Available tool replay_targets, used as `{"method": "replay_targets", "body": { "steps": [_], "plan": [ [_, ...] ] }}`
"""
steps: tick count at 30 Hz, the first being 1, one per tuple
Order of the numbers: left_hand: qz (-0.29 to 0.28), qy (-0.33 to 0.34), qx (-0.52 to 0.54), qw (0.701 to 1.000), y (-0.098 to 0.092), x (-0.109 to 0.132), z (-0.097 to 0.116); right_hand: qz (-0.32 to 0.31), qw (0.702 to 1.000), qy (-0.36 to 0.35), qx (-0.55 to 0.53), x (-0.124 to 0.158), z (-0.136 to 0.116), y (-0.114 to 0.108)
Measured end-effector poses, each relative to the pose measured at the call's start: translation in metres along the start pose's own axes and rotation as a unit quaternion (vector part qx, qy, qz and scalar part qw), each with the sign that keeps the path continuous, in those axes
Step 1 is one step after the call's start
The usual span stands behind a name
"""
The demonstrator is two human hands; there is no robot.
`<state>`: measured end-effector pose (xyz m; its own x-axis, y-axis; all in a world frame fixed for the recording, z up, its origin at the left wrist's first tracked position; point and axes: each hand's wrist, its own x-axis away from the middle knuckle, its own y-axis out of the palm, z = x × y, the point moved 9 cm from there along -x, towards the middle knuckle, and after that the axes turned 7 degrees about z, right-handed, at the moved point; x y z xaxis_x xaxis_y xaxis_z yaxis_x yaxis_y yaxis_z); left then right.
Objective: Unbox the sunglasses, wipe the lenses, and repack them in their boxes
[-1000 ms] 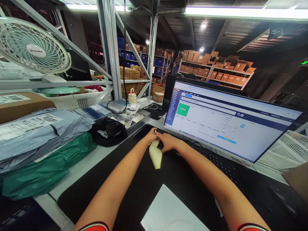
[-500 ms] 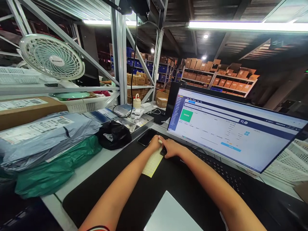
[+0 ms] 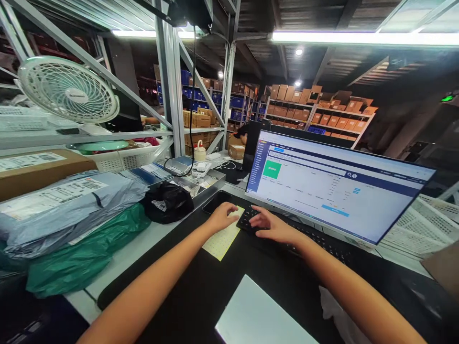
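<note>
A grey metal shelving rack [image 3: 168,86] rises over the left of the worktop [image 3: 118,260], carrying a white fan [image 3: 68,91]. Beneath it lie stacked mail bags, a grey parcel [image 3: 68,200] on a green parcel [image 3: 82,253], with a black bag [image 3: 167,203] just beside them. A wide monitor [image 3: 333,186] stands lit at the right, tilted toward the person. A black desk mat [image 3: 229,286] covers the worktop's middle, and a black keyboard [image 3: 308,236] lies along the monitor's foot. A pale yellow sheet [image 3: 220,241] lies flat on the mat, touching the keyboard's left end. A dark phone [image 3: 215,201] lies just beyond it. The left hand [image 3: 221,216] rests palm down on the sheet's far end, grip loose and holding nothing. The right hand [image 3: 270,224] lies spread on the keyboard's left keys, grip likewise unclosed.
</note>
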<state>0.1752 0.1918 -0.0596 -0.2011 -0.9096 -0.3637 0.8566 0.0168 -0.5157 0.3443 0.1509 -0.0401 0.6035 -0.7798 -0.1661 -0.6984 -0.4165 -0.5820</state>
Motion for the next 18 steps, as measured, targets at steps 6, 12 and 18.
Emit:
{"method": "replay_targets", "body": {
  "steps": [6,12,18],
  "plan": [
    [-0.342,0.138,0.013,0.930,0.034,0.140,0.118,0.060,0.887,0.124,-0.440,0.133,-0.034,-0.007],
    [-0.341,0.184,-0.221,0.895,0.076,0.186,0.161,0.218,0.790,0.158,-0.551,0.224,-0.035,-0.001],
    [-0.273,0.214,-0.212,0.914,0.073,0.172,0.153,0.371,0.770,0.152,-0.497,0.276,-0.027,-0.025]
  ]
}}
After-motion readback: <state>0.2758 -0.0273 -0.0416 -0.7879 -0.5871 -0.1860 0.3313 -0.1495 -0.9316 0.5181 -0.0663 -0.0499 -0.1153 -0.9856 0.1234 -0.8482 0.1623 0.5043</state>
